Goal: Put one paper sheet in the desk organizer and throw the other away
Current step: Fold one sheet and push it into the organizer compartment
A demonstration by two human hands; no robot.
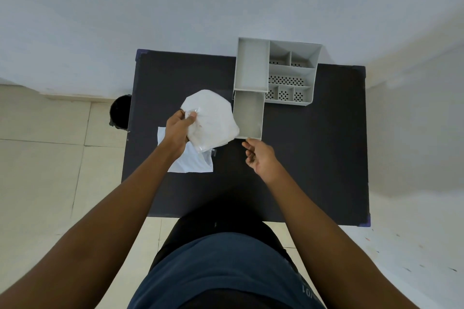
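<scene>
Left hand [177,130] lifting a bowed paper sheet [213,118] above the table [313,158], fingers [192,116] pinching its near-left edge; right hand [258,158] empty, loosely curled. Probably mid-pickup, bound for the desk organizer [251,68] just beside it. Next: flattening, aligning. Long axis unclear. Second sheet [190,163] lying flat beneath; black bin [121,110] left.

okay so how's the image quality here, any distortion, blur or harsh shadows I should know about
Head view: strong wide-angle distortion bends the dark rectangular table edges and the wall-floor line; light is soft and even, no glare. The crumpled white paper sheet in the left hand looks slightly motion-blurred; the grey plastic desk organizer and right hand are sharp.
</scene>
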